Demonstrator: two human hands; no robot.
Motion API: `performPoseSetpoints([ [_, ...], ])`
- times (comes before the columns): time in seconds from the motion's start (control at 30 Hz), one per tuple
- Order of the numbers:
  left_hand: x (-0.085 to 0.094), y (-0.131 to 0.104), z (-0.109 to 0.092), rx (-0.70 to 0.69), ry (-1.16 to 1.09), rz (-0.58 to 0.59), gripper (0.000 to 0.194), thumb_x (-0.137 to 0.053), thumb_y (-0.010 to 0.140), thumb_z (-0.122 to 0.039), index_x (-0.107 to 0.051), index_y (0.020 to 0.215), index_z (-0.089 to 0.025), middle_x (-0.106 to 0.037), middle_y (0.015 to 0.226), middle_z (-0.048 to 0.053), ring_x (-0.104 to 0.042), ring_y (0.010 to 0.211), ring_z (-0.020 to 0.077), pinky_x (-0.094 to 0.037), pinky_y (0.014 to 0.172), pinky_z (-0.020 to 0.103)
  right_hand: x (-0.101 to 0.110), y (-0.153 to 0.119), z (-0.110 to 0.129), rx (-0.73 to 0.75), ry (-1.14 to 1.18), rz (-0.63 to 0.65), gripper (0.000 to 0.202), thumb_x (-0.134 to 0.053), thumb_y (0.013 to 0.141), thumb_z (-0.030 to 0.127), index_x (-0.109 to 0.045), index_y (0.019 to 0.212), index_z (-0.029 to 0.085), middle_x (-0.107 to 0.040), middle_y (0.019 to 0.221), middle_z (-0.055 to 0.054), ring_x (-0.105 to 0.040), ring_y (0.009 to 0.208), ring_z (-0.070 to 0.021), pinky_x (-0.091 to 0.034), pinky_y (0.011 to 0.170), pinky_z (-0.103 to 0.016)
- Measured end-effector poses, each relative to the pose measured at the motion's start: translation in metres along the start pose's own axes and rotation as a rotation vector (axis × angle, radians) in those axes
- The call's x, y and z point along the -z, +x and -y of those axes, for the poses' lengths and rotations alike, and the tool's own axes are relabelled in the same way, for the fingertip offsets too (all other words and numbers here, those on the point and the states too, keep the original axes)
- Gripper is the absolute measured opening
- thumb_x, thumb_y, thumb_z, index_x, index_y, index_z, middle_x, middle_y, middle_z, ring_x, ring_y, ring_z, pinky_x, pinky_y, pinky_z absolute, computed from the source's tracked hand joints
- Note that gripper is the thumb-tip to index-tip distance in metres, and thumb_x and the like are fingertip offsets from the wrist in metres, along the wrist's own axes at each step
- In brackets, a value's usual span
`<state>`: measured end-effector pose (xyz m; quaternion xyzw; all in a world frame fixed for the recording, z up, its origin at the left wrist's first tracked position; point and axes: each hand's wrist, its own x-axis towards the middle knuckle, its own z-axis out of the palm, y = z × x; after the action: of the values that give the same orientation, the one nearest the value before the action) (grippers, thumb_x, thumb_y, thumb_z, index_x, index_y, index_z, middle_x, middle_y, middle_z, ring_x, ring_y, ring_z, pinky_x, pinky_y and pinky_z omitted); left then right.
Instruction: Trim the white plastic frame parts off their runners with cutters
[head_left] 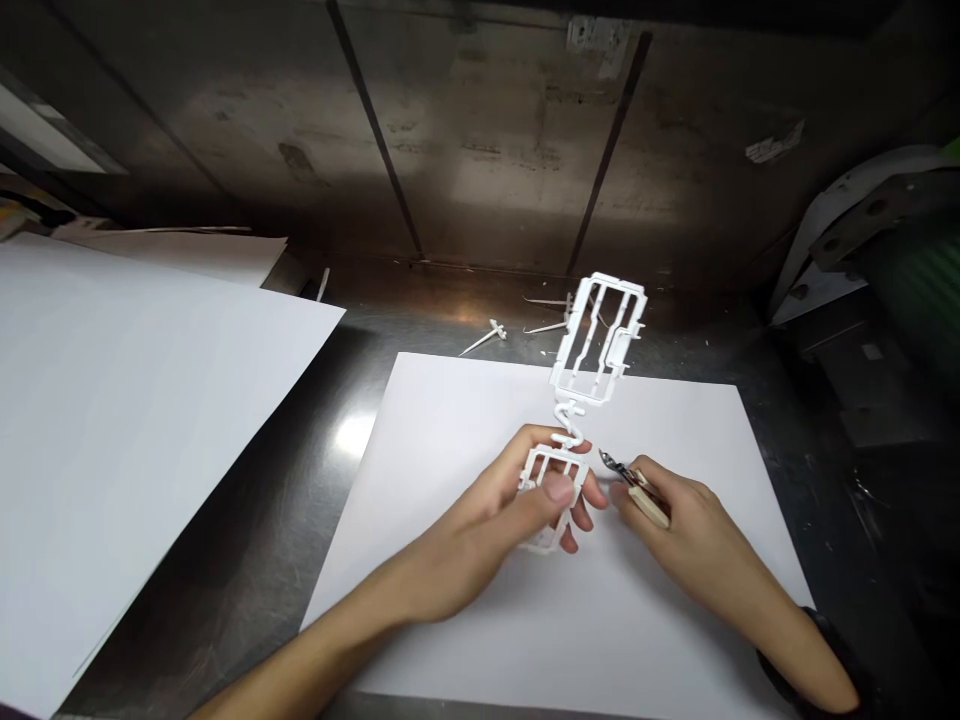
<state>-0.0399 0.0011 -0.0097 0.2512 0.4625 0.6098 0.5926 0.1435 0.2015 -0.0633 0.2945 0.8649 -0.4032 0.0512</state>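
A white plastic piece [569,425] has two rectangular frames joined by an S-shaped link. My left hand [517,500] grips its lower frame, thumb on top and fingers behind; the upper frame sticks up beyond the fingers, over the far edge of a white sheet [420,420]. Just to the right, my right hand [675,510] holds small cutting pliers [646,500] with pale handles. Their metal jaws point up and left, close to the left fingertips but apart from the white piece.
Large white sheets [150,400] lie at the left. Thin white plastic scraps [487,336] are scattered on the metal table [262,520] behind the middle sheet. A metal wall [480,130] stands at the back, with dark machinery [847,300] at the right.
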Motion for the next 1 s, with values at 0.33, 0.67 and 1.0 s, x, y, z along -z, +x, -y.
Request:
performPoseSetpoints([
  [0.33,0.000,0.009,0.004,-0.047,0.420,-0.147,0.019,-0.070,0.111,-0.038,-0.065,0.107,-0.020,-0.072,0.099,-0.004,-0.068,0.082,0.0100,-0.053,0.075,0.022,0.014,-0.014,0.021,0.121,0.223,0.246,0.044,-0.057,0.119,0.050,-0.041,0.088,0.023,-0.042,0.084,0.005,-0.040,0.076,-0.0185,-0.032,0.069,-0.033],
  [0.67,0.006,0.010,0.004,-0.106,0.570,-0.081,0.009,-0.064,0.111,-0.025,-0.072,0.109,-0.022,-0.077,0.102,-0.004,-0.070,0.086,0.0127,-0.048,0.070,0.022,0.019,-0.018,0.022,0.039,0.159,0.241,0.042,-0.056,0.120,0.054,-0.050,0.092,0.023,-0.040,0.079,0.005,-0.038,0.072,-0.0188,-0.029,0.065,-0.034],
  [1.0,0.005,0.012,0.004,-0.113,0.593,-0.095,0.016,-0.060,0.112,-0.019,-0.074,0.104,-0.022,-0.077,0.095,-0.007,-0.068,0.078,0.0098,-0.045,0.066,0.020,0.018,-0.018,0.025,0.027,0.116,0.263,0.040,-0.057,0.119,0.050,-0.049,0.090,0.024,-0.045,0.078,0.005,-0.041,0.071,-0.0185,-0.031,0.065,-0.034],
])
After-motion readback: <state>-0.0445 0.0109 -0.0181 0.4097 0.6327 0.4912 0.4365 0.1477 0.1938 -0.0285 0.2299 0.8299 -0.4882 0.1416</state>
